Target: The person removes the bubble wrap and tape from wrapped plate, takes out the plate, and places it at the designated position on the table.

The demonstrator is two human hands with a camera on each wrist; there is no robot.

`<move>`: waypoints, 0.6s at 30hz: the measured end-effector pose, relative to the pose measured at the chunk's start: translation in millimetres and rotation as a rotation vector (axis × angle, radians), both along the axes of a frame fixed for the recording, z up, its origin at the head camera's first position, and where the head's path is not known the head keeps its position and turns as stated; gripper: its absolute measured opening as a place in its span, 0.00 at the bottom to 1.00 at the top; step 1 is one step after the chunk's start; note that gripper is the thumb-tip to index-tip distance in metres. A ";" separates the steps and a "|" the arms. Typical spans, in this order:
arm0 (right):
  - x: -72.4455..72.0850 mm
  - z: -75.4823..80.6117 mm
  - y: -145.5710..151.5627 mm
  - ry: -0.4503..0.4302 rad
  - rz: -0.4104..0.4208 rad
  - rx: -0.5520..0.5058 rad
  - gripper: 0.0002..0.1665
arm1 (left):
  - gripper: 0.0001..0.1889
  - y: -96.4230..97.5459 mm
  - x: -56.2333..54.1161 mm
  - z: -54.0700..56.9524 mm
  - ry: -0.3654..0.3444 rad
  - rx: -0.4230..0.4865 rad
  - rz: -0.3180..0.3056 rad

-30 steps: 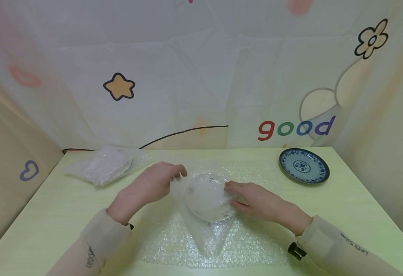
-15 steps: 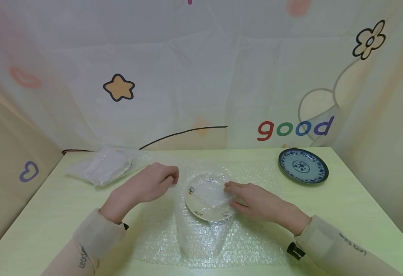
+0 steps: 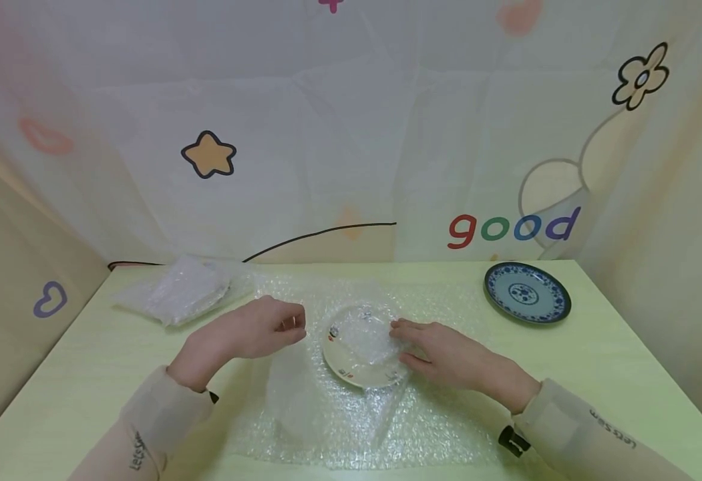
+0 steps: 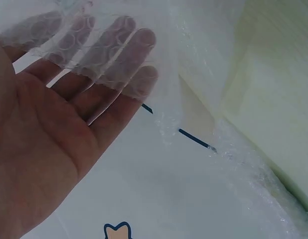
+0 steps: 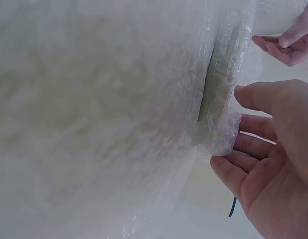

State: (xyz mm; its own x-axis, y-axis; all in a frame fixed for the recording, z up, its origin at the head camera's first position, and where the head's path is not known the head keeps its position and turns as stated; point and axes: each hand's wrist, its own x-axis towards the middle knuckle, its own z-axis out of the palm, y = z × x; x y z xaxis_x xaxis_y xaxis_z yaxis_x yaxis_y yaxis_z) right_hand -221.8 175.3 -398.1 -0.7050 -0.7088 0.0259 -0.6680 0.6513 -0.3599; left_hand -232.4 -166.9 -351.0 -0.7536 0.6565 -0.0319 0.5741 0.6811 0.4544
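A white plate (image 3: pixel 340 359) with small printed motifs lies on a bubble wrap sheet (image 3: pixel 447 434) in the middle of the table. Folded wrap covers the plate's right part, while its left rim shows uncovered. My right hand (image 3: pixel 447 353) rests on that fold at the plate's right side; in the right wrist view its fingers (image 5: pixel 229 172) touch the wrap's edge. To the left of the plate is my left hand (image 3: pixel 263 327), above the sheet. In the left wrist view, its fingers (image 4: pixel 136 47) are extended, with clear bubble wrap (image 4: pixel 104 64) lying across them.
A bubble-wrapped bundle (image 3: pixel 185 290) lies at the back left of the table. At the back right sits a blue patterned plate (image 3: pixel 531 294) with a dark rim. A printed curtain (image 3: pixel 351 147) hangs behind the table (image 3: pixel 615 401).
My left hand has moved left and slightly down. The wrap flap over the plate's left half has come away to the left, exposing the motifs. My right hand has stayed in place.
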 end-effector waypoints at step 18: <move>-0.4 -2.7 0.7 -0.016 -0.015 0.011 0.25 | 0.11 -12.0 6.1 -8.8 -0.113 -0.112 -0.045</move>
